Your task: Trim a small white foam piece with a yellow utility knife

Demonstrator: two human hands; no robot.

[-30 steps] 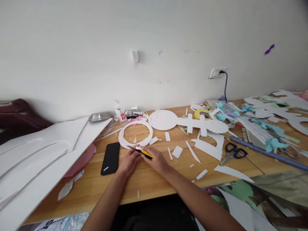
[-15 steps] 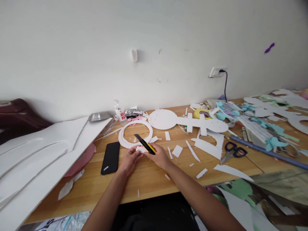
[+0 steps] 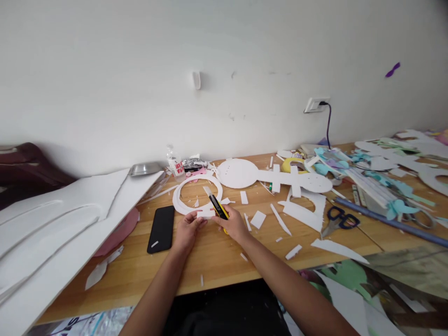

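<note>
My left hand (image 3: 189, 228) is closed on the left end of a small white foam piece (image 3: 206, 213). A yellow and black utility knife (image 3: 219, 207) is gripped in my right hand (image 3: 233, 224), its blade slanting up and to the left. The fingertips of my right hand also meet the right end of the foam piece. Just beyond both hands lies a white foam ring (image 3: 177, 198) on the table. A long white foam cutout (image 3: 238, 173) with a round end and two crossbars lies further back.
A black phone (image 3: 161, 229) lies left of my hands, beside a large white foam board (image 3: 70, 233). Scissors (image 3: 338, 219), a blue tube (image 3: 388, 219) and several foam scraps (image 3: 258, 219) spread to the right. A plastic bottle (image 3: 176, 165) stands near the wall.
The knife has swung more upright in my right hand, its blade turning away from the foam piece. More of the foam piece's face now shows between my hands.
</note>
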